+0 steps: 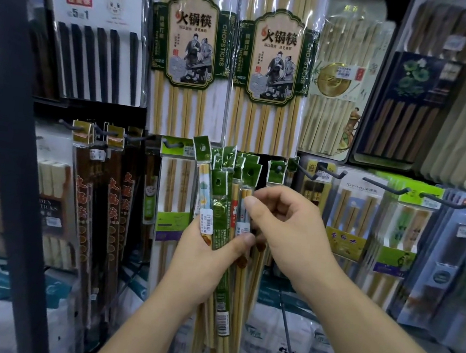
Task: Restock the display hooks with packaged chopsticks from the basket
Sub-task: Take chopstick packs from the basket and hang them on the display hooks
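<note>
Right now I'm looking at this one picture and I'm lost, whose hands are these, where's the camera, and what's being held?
There is no machine here. A person wears a camera on the head, looking forward and down, so both arms reach in from below. The left hand grips a bundle of narrow chopstick packets with green tops. The right hand seems to pinch a single packet in that bundle with its fingers. Behind them is a shop wall of hanging chopstick packs, such as the large bamboo packs above, with metal hooks sticking out to the right. No basket shows in this view.
</note>
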`<action>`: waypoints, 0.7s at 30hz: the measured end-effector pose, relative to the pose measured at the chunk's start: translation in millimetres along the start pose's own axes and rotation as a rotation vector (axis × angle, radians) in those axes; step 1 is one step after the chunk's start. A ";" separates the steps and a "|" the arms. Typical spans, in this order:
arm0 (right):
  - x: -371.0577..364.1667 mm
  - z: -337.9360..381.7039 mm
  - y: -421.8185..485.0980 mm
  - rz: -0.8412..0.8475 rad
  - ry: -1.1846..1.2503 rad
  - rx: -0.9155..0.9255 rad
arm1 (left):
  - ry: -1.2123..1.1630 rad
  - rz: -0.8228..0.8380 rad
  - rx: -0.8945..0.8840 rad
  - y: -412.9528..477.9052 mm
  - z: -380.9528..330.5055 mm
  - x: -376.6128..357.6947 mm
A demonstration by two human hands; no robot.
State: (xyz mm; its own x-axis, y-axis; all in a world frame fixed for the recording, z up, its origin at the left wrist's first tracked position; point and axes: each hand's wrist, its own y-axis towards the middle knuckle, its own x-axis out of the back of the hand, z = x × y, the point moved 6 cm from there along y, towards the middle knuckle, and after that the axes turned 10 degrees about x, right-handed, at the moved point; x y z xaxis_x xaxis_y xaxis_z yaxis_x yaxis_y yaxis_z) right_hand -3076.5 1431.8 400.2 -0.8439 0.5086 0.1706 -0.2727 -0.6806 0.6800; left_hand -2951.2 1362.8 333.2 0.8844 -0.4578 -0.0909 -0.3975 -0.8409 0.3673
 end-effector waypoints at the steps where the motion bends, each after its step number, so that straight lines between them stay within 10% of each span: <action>1: 0.7 0.0 0.4 -0.011 0.004 0.002 | -0.003 0.001 -0.004 0.1 -0.4 -0.2; 21: 21.6 -9.4 28.6 -0.172 -0.080 -0.124 | -0.095 0.016 0.172 0.0 7.7 -2.0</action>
State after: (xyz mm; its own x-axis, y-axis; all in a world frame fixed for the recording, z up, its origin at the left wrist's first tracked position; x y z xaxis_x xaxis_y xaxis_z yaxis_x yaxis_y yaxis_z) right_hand -3106.9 1418.3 416.7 -0.7419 0.6599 0.1187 -0.4687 -0.6371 0.6119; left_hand -2954.8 1361.5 326.3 0.8539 -0.4897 -0.1763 -0.4543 -0.8666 0.2064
